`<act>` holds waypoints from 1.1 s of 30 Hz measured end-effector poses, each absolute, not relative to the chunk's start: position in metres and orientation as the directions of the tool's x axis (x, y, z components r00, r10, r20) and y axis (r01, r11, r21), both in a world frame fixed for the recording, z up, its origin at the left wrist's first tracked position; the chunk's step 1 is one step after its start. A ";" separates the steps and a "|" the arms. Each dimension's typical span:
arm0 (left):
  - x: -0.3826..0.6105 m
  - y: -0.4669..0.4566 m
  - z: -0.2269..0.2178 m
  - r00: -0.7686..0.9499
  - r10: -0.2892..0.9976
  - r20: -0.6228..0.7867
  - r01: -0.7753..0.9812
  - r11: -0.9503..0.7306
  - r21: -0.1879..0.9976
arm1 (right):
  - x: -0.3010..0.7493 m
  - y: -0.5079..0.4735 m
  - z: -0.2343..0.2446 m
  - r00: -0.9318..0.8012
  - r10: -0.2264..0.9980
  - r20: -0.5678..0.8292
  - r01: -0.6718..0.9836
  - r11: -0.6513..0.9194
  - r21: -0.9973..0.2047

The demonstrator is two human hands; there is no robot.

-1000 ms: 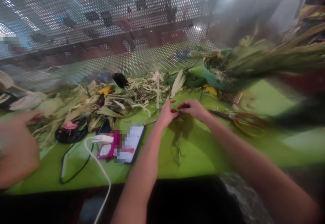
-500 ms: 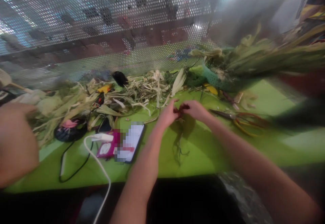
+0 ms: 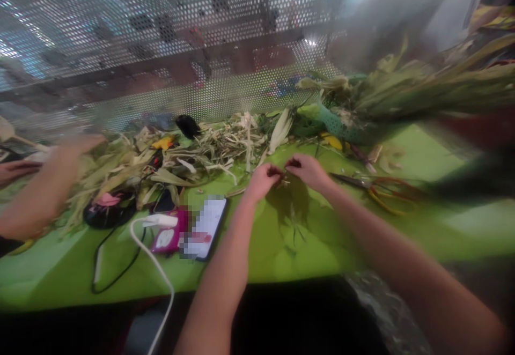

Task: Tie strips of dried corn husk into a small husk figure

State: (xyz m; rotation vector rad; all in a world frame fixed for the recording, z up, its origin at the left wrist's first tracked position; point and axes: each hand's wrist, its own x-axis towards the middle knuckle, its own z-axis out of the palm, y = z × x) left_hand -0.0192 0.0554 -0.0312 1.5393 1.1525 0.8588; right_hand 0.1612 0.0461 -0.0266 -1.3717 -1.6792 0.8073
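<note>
Over the table, my left hand [image 3: 263, 179] and my right hand [image 3: 304, 168] are close together, each with its fingertips pinched. A thin, dark, stringy strand [image 3: 294, 218] with a branching lower end hangs below them, blurred. It looks like dry plant fibre, but its exact kind is unclear. A small pale bit [image 3: 285, 182] shows near the left fingertips. Scissors [image 3: 374, 184] with orange-yellow handles lie right of my right hand. Left of my left forearm lies a phone [image 3: 207, 229], its screen lit.
Dry corn husks [image 3: 225, 143] lie heaped along the back of the green table [image 3: 257, 264]. A green basket [image 3: 333, 121] holds long husks. A magenta power bank [image 3: 171, 234] has a white cable [image 3: 161, 269]. Another person's arm [image 3: 48, 189] reaches in from the left.
My hands have drawn slightly apart, and the hanging strand has swung a little to the right. At the left, the other person's arm has moved towards the husks, and another hand now shows.
</note>
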 end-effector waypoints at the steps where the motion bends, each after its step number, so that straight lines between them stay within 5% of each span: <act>1: -0.019 0.055 -0.031 0.294 0.955 -0.027 0.259 -0.052 0.964 | 0.161 0.045 -0.026 -0.087 0.975 0.206 0.448 0.222 -0.866; 14: -0.014 0.050 -0.027 0.317 0.947 -0.056 0.237 -0.022 0.971 | 0.151 0.032 -0.017 -0.131 0.950 0.283 0.373 0.311 -0.874; 24: -0.022 0.052 -0.024 0.322 0.943 -0.083 0.034 0.076 0.997 | 0.156 0.044 -0.026 -0.204 0.968 0.146 0.265 0.198 -0.944; 33: -0.024 0.053 -0.026 0.342 0.938 -0.060 0.047 0.047 0.998 | 0.153 0.040 -0.024 -0.125 0.981 0.150 0.386 0.188 -0.903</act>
